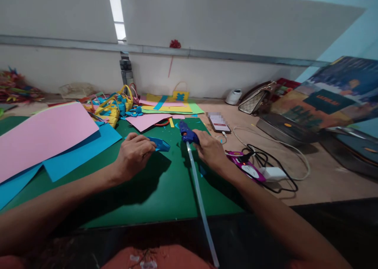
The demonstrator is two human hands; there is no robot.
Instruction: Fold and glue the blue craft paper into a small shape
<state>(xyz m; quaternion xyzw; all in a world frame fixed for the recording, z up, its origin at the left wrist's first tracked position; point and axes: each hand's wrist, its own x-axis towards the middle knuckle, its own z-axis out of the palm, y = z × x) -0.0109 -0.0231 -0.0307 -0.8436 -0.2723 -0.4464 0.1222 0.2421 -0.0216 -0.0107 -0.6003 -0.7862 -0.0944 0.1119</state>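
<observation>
My left hand [134, 154] pinches a small folded piece of blue paper [161, 144] above the green mat [153, 206]. To its right, my right hand [211, 149] grips a dark blue hot glue gun [186, 133]. A long translucent glue stick [198, 194] sticks out of the gun's back end and reaches down past the mat's front edge. The gun's nozzle points away from me, apart from the blue paper. My fingers hide part of the paper and the gun's handle.
Pink sheets [53, 133] and blue sheets [85, 149] lie on the left. Small yellow and blue paper bags [110, 111] are heaped behind, near red-handled scissors [163, 122]. At right are a phone [219, 123], a purple power strip [245, 167] with cables and a metal tin [283, 131].
</observation>
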